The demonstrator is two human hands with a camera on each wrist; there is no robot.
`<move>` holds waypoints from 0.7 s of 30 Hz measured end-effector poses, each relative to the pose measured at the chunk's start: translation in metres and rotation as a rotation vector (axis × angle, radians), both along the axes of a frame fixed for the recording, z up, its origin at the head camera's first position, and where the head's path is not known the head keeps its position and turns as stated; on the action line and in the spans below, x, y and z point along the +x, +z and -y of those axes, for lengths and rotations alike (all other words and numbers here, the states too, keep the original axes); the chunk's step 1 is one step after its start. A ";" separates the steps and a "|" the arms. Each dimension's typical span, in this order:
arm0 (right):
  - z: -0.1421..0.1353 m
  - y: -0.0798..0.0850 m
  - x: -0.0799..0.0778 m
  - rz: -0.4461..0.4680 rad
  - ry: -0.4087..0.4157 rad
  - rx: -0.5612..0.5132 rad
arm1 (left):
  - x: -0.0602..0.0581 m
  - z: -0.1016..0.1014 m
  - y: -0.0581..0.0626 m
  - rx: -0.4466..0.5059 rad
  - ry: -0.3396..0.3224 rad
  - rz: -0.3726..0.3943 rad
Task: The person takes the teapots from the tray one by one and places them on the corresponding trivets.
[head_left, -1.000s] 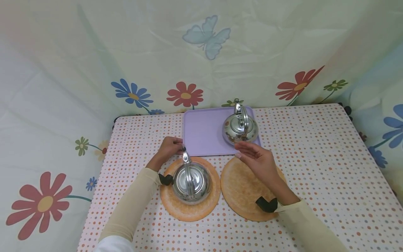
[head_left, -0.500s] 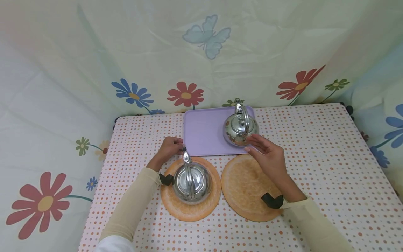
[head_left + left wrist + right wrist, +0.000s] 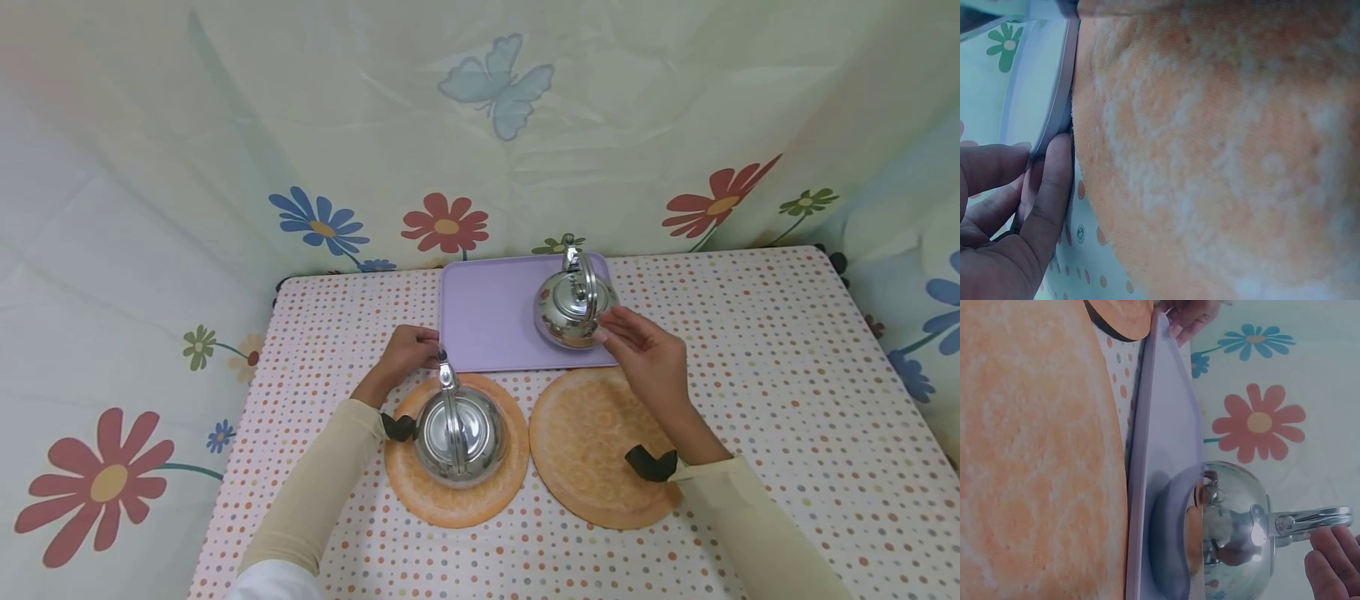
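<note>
My left hand (image 3: 405, 354) pinches the near left corner of a lilac tray (image 3: 487, 321); in the left wrist view its thumb and fingers hold the rim (image 3: 1063, 87). On the tray's right side stands a shiny metal kettle (image 3: 564, 315), spout toward the wall. My right hand (image 3: 656, 367) is beside this kettle, fingers extended near its arched handle (image 3: 1316, 519); whether they touch it I cannot tell. A second metal kettle (image 3: 480, 437) sits on a round, bread-patterned mat (image 3: 408, 492), close to my left wrist.
Another round bread-patterned mat (image 3: 585, 450) lies under my right forearm, against the tray's front edge. Dotted cloth covers the table (image 3: 772, 375). A floral curtain (image 3: 600, 167) hangs behind the far edge.
My right hand has moved right and a little away from me, from the kettle's front to its right side by the handle. The left hand stays on the tray corner.
</note>
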State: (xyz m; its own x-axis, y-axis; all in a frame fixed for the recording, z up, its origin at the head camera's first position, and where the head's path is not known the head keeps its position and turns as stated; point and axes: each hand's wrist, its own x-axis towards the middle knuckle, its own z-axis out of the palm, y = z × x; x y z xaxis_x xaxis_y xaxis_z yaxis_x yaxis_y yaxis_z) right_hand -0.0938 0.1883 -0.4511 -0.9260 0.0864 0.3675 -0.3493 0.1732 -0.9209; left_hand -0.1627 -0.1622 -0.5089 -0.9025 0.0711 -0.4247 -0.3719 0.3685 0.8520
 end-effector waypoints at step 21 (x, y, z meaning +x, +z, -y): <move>0.009 0.016 -0.017 0.033 0.013 -0.019 | 0.001 -0.002 0.003 0.006 0.005 -0.002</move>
